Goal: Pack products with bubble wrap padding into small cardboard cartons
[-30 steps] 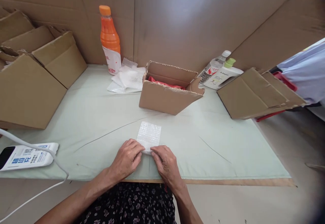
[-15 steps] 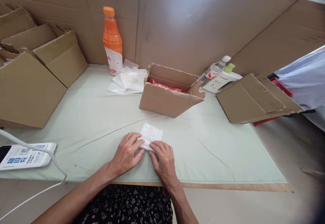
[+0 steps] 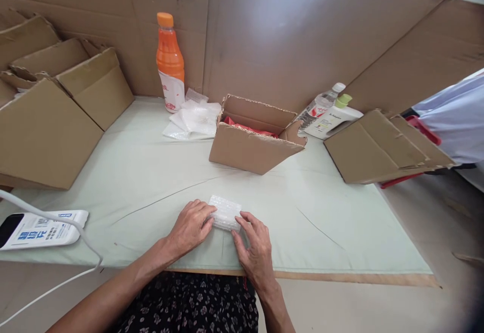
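A small folded piece of clear bubble wrap [image 3: 226, 213] lies on the pale green cloth in front of me, its near edge thicker than the far part. My left hand [image 3: 194, 223] grips its left end, with the thumb low and the fingers curled over the edge. At the opposite end, my right hand [image 3: 254, 240] pinches the right edge between thumb and fingertips. Beyond both hands stands an open cardboard box [image 3: 253, 149] with red packets [image 3: 251, 129] inside.
Cardboard boxes [image 3: 49, 131] stand at left, another box [image 3: 378, 146] at right. An orange bottle [image 3: 170, 66] rises beside clear plastic bags [image 3: 194, 119]. A clear bottle [image 3: 321, 102] and a white bottle [image 3: 333, 121] lean behind. A white cable [image 3: 81, 232] crosses a white packaged item [image 3: 49, 229].
The bubble wrap has become shorter from front to back, its near part folded over. My hands have moved apart to its two ends, the right one shifting rightward.
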`<state>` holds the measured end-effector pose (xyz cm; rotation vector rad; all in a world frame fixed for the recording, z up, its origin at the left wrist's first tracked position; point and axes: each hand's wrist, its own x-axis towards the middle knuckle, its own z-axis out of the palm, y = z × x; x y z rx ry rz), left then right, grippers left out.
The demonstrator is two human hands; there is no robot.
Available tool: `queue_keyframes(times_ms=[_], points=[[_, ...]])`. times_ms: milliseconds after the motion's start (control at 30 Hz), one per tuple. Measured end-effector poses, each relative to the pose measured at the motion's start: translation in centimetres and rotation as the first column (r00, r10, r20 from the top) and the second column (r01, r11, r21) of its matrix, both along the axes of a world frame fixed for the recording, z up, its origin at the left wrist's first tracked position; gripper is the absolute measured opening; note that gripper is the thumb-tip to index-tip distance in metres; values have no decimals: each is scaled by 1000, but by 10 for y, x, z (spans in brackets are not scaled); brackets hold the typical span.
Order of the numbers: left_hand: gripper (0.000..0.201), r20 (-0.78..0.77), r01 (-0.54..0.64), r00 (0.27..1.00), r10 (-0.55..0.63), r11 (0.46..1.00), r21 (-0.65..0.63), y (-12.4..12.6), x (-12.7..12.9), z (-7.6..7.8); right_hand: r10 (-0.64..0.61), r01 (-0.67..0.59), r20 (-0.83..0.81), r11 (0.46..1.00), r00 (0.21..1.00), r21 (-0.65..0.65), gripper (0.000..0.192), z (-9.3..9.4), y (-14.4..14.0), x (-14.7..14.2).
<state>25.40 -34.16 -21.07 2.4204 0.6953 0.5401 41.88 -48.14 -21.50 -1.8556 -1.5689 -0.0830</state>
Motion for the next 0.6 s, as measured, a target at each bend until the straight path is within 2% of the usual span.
queue_keyframes(times_ms=[100,200,400,600], points=[[23,-44,-38,998,41,997,63,1,7,-3,30,-28,41,999,999,-47,29,-5,3,-1],[22,-21,-91,995,94,991,97,1,10,-5,38,-34,62,998,997,-62,26,-10,9,-1],[21,137,-139,981,135,990,24,-2,2,-6,20,-19,22,999,1000,-44,18,-14,17,4],[23,160,-121,980,118,993,5,-5,-4,-6,13,-20,-64,995,998,-98,16,-11,17,8]])
